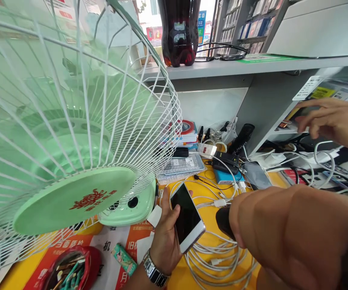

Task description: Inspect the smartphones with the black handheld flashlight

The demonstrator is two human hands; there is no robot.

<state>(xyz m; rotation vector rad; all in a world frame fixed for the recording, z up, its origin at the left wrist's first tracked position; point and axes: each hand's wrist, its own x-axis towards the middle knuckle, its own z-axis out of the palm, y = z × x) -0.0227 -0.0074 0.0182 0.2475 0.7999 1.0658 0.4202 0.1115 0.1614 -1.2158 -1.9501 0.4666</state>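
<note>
- The left hand [166,241] is holding a white phone [187,217] with a dark, shiny screen, and its grip is closed around the phone's edge and back.
- The phone is tilting in that hand, just above white cables [213,257] lying on a yellow tabletop [174,278].
- The right hand [237,213] is clenched on a black thing [222,221], which is mostly hidden.
- Another person's hand [334,121] is hanging over wires at the back.
- A green fan [71,161] is standing just left of the phone.
</note>
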